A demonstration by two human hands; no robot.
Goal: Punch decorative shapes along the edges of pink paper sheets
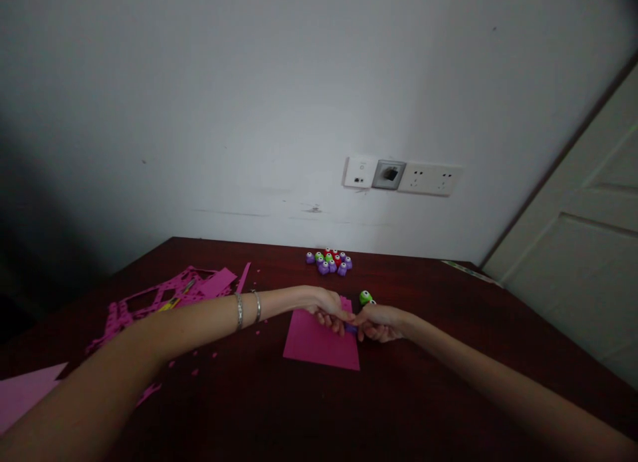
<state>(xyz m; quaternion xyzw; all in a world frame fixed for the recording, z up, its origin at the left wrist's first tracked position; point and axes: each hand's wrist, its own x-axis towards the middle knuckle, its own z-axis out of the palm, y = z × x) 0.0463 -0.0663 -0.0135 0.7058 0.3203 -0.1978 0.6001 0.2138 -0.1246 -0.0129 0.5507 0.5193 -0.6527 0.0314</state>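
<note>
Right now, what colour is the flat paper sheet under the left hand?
The sheet is pink; head view.

Beyond the left hand (326,307) rises a pale grey wall (249,116); a row of white and grey plastic socket plates (431,179) sits on it, above and right of the right hand (381,321). Farther right is a whitish panelled door (588,249). Left of the left hand, a slim yellow tool (169,305) lies among bright-pink, hole-riddled paper scraps (216,284), with a flat light-pink sheet (24,395) farther left.
</note>
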